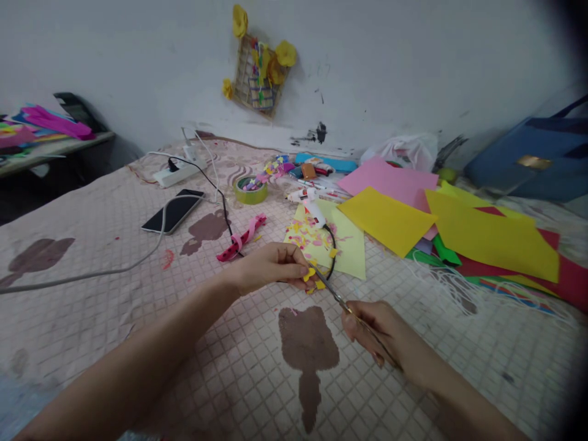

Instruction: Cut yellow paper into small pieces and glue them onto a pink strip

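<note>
Between the fingertips of my left hand (282,264) is a small yellow paper piece (311,273). My right hand (376,334) grips a pair of scissors (337,296), whose blades reach up-left to the yellow piece. Whether the blades are parted cannot be made out. Just beyond the hands, a pale yellow sheet (353,245) carries many tiny pink and yellow paper scraps (305,236). A white glue gun (313,211) lies on that sheet's far part, its black cord curving toward my fingers.
Yellow card sheets (388,220) and a pink sheet (390,180) are piled right, near white string (448,285). A phone (173,211), power strip (179,173), tape roll (250,191) and pink-red strip (242,237) lie left. Cables cross the patterned cloth (229,367). A blue bag (528,159) stands right.
</note>
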A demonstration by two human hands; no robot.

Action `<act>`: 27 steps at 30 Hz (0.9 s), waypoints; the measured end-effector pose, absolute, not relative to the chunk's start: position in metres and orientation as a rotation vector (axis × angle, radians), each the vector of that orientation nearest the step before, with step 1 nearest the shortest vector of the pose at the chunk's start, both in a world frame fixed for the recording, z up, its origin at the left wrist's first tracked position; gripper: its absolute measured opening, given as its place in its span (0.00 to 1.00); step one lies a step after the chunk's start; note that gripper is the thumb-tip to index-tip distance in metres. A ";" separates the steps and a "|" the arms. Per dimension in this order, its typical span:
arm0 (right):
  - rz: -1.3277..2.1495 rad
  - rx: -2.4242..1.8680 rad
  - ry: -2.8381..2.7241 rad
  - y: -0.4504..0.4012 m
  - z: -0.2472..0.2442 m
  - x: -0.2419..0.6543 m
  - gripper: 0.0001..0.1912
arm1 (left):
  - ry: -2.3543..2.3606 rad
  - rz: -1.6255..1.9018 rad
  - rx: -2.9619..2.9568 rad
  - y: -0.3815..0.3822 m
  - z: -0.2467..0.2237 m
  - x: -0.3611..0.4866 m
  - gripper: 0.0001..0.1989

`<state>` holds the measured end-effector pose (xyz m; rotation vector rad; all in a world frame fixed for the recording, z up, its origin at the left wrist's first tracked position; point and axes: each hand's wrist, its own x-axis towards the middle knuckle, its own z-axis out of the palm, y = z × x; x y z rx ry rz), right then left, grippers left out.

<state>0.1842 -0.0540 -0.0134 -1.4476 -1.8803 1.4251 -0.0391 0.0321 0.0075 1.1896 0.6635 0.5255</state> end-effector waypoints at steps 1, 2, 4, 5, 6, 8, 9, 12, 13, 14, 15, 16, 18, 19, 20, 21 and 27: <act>1.418 -1.449 -1.889 -0.054 -0.013 0.184 0.21 | 0.669 0.528 1.193 0.032 0.008 -0.039 0.08; 1.410 -1.448 -1.895 -0.054 -0.012 0.184 0.21 | 0.672 0.529 1.195 0.032 0.009 -0.039 0.08; 1.384 -1.435 -1.917 -0.054 -0.010 0.184 0.21 | 0.676 0.529 1.198 0.032 0.009 -0.039 0.08; 1.366 -1.426 -1.933 -0.053 -0.010 0.184 0.21 | 0.674 0.529 1.201 0.033 0.008 -0.039 0.09; 1.350 -1.415 -1.948 -0.053 -0.009 0.184 0.21 | 0.672 0.528 1.206 0.033 0.008 -0.039 0.09; 1.318 -1.403 -1.977 -0.052 -0.007 0.184 0.22 | 0.673 0.532 1.223 0.033 0.007 -0.039 0.09; 1.302 -1.403 -1.989 -0.051 -0.006 0.183 0.22 | 0.675 0.536 1.233 0.034 0.007 -0.040 0.09; 1.274 -1.422 -1.995 -0.051 -0.006 0.183 0.23 | 0.683 0.539 1.256 0.034 0.009 -0.040 0.08; 1.294 -1.427 -1.971 -0.051 -0.006 0.183 0.23 | 0.685 0.535 1.259 0.034 0.010 -0.040 0.08; 1.335 -1.435 -1.927 -0.051 -0.007 0.183 0.22 | 0.684 0.534 1.258 0.033 0.011 -0.040 0.08; 1.395 -1.438 -1.866 -0.052 -0.008 0.183 0.22 | 0.683 0.536 1.255 0.033 0.011 -0.039 0.08; 1.457 -1.439 -1.792 -0.052 -0.009 0.182 0.22 | 0.682 0.539 1.253 0.033 0.012 -0.039 0.08; 1.565 -1.442 -1.645 -0.052 -0.012 0.181 0.22 | 0.688 0.549 1.254 0.032 0.012 -0.039 0.08; 1.592 -1.438 -1.586 -0.051 -0.012 0.179 0.23 | 0.698 0.556 1.251 0.031 0.012 -0.038 0.08; 1.597 -1.430 -1.536 -0.051 -0.012 0.178 0.24 | 0.712 0.567 1.241 0.030 0.011 -0.037 0.08; 1.575 -1.423 -1.492 -0.051 -0.012 0.175 0.25 | 0.728 0.578 1.222 0.029 0.010 -0.035 0.08; 1.291 -1.415 -1.435 -0.051 -0.007 0.157 0.19 | 0.748 0.692 1.148 0.014 0.003 -0.020 0.09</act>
